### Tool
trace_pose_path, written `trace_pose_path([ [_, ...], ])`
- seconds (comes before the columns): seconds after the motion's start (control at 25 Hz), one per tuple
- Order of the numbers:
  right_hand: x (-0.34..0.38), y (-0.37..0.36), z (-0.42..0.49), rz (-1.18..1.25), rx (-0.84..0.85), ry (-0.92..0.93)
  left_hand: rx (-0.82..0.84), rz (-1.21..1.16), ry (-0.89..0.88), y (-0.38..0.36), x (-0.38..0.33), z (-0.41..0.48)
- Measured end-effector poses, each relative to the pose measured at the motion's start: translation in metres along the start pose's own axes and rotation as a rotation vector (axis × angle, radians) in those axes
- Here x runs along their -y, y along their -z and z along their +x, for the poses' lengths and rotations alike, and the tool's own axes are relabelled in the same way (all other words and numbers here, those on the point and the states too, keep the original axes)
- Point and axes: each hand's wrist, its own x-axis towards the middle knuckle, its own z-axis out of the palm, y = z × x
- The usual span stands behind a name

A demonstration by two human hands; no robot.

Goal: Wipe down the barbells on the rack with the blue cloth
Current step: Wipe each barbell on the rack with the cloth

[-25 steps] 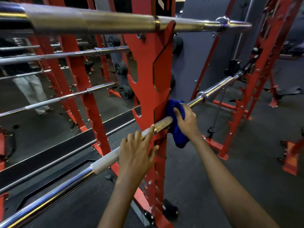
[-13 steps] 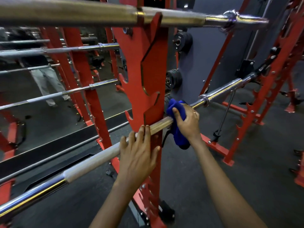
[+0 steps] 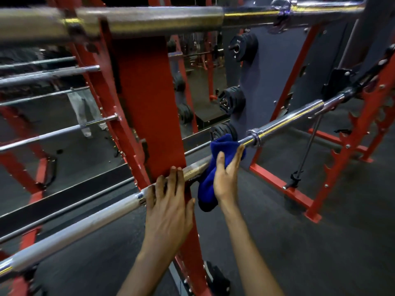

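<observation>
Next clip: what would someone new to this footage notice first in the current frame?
The blue cloth stands out, bunched around the lower barbell at centre right and held there by the right hand. Just left of it, the left hand rests on the same bar where it crosses the red rack upright. Another barbell runs blurred across the top edge.

barbell (image 3: 286,120): glossy chrome metal, duller shaft | cloth (image 3: 215,167): blue fleecy fabric | rack upright (image 3: 147,103): matt red-painted metal
</observation>
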Motion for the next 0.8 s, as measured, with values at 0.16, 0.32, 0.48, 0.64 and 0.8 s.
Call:
trace_pose_path([
  [0.16, 0.007, -0.01, 0.027, 0.282, -0.241, -0.031, 0.043, 0.058, -0.006, -0.003, -0.002, 0.005],
  [0.32, 0.011, -0.005, 0.051, 0.552, -0.449, -0.17, 0.103, 0.092, 0.033, 0.001, -0.008, 0.004],
  [0.48, 0.009, 0.027, 0.068, 1.032, -0.025, -0.285, 0.119, 0.074, 0.057, 0.009, -0.013, 0.01],
  [0.64, -0.004, 0.044, 0.061, 0.74, 0.168, -0.398, 0.142, 0.068, 0.01, 0.006, -0.021, 0.016],
  [0.8, 0.001, 0.049, 0.044, 0.15, -0.238, -0.009, 0.159, 0.037, -0.019, -0.004, -0.03, 0.04],
])
